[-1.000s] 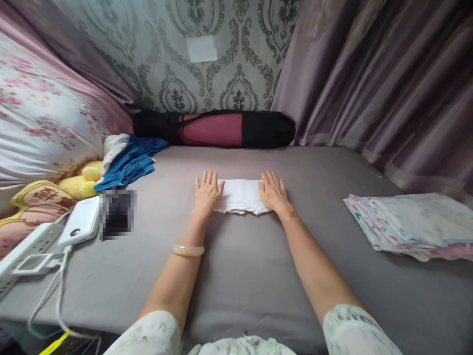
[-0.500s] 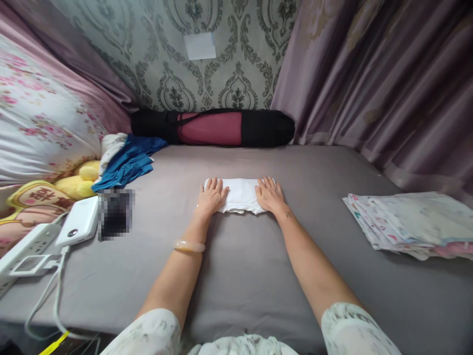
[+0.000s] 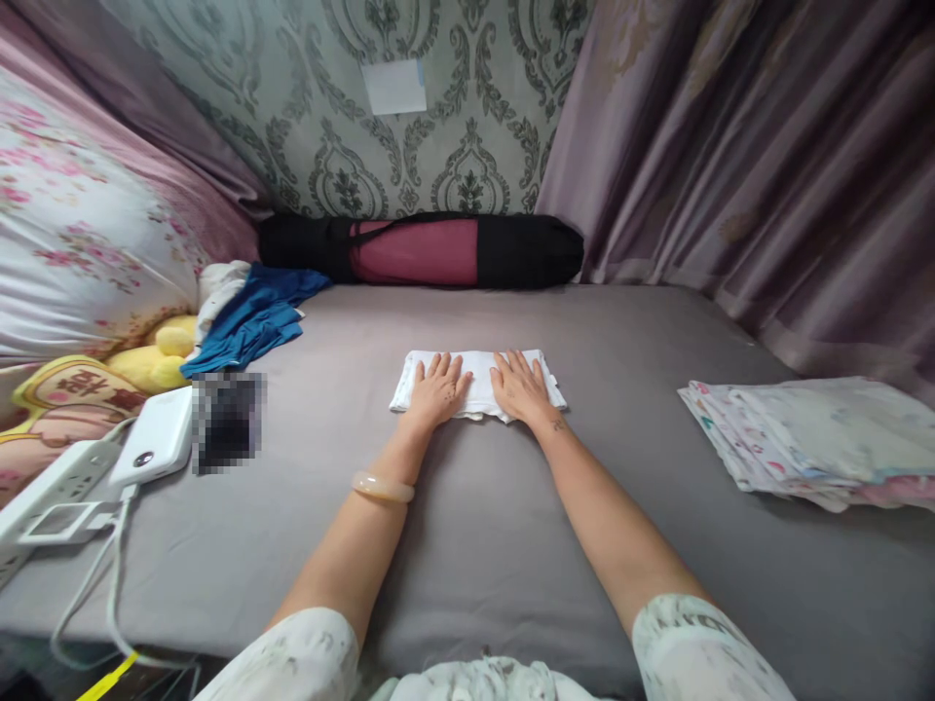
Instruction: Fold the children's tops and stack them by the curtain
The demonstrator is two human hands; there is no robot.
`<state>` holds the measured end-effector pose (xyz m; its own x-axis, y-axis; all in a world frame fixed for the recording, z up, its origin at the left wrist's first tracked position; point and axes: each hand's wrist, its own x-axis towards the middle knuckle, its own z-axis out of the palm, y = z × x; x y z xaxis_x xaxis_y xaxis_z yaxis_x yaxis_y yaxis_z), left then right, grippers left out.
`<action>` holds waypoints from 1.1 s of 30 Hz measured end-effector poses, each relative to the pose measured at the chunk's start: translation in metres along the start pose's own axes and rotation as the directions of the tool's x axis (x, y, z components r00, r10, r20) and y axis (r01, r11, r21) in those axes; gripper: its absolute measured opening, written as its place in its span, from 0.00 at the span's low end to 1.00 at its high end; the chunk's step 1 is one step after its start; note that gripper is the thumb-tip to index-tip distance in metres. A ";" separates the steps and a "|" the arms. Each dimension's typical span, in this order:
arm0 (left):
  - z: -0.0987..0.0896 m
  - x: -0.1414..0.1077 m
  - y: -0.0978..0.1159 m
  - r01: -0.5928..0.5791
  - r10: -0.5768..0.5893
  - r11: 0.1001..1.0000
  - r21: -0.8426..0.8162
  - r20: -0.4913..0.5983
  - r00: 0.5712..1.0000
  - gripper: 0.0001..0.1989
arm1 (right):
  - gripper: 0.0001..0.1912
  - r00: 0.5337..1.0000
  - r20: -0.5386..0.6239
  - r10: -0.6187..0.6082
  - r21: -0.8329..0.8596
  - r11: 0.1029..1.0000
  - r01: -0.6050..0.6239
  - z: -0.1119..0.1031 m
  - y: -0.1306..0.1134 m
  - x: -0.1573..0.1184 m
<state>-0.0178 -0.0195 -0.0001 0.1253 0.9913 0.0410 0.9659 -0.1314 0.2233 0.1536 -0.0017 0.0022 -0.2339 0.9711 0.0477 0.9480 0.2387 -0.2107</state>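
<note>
A folded white cloth garment (image 3: 480, 375) lies flat on the grey bed sheet (image 3: 482, 545) in front of me. Resting palm down on its left half is my left hand (image 3: 440, 389), its fingers spread. My right hand (image 3: 522, 387) presses flat on the right half, fingers also apart. White cloth shows between the hands and out past both of them. The garment's near edge is slightly uneven. Neither hand grips anything.
On the right lies a stack of folded patterned cloths (image 3: 810, 438). To the left are a white power bank (image 3: 157, 438), a power strip (image 3: 65, 487), cables and a blue garment (image 3: 252, 316). A black and red long bag (image 3: 416, 251) lies along the wall.
Both hands have slid inward over the white garment, closer together. Its left and right ends, covered by the hands before, are now uncovered.
</note>
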 end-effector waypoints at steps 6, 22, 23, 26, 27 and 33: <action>-0.005 -0.002 0.011 -0.025 0.026 1.000 0.013 -0.064 0.998 0.28 | 0.28 1.000 -0.009 -0.005 0.010 1.000 0.005 -0.007 -0.006 -0.001; 0.004 0.005 0.010 -0.106 0.096 0.970 -0.218 -0.055 0.994 0.25 | 0.28 0.999 0.027 -0.042 0.025 0.999 0.042 -0.007 -0.017 0.002; 0.003 0.007 0.006 -0.109 0.080 0.956 -0.271 -0.114 0.990 0.24 | 0.28 0.999 0.028 -0.036 0.031 0.999 0.035 -0.009 -0.020 0.004; 0.001 0.013 -0.009 -0.097 -0.047 0.902 -0.421 -0.319 0.946 0.23 | 0.28 0.998 -0.029 -0.061 0.055 0.996 0.063 -0.014 -0.033 0.011; 0.000 0.014 -0.014 -0.091 -0.097 0.884 -0.459 -0.369 0.925 0.22 | 0.28 0.996 -0.047 -0.080 0.062 0.995 0.083 -0.013 -0.038 0.013; -0.004 0.017 -0.036 -0.050 -0.335 0.743 -0.668 -0.435 0.836 0.20 | 0.29 0.996 -0.051 -0.078 0.024 0.997 0.079 0.010 -0.054 0.015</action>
<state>-0.0518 0.0017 -0.0033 -0.3172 0.8675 0.3831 0.5596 -0.1549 0.8142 0.0971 0.0003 0.0047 -0.2958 0.9485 0.1137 0.9209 0.3148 -0.2299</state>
